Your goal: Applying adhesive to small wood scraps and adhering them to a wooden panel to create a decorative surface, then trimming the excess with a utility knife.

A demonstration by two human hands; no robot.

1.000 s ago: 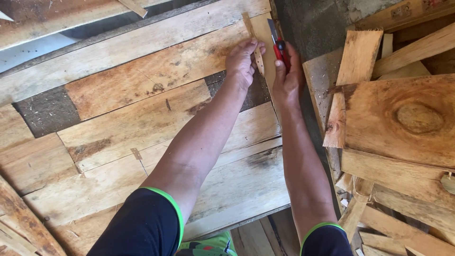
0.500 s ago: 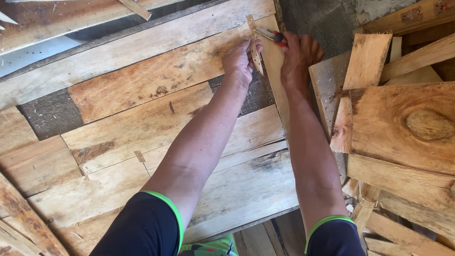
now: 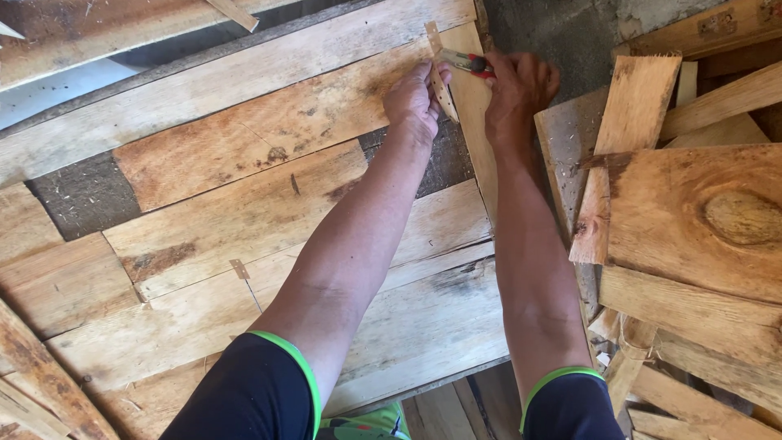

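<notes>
There is one view only, from a camera worn on the person's head. It looks steeply down and slightly forward along both outstretched bare arms, so the dark sleeves with green cuffs fill the bottom edge and the left hand (image 3: 417,99) and right hand (image 3: 518,88) sit near the top. The camera is close, about an arm's reach from the flat panel of rough pale wooden planks (image 3: 244,187) that fills the left and centre. The loose stack of knotted brown wooden boards (image 3: 692,220) lies along the right edge.
</notes>
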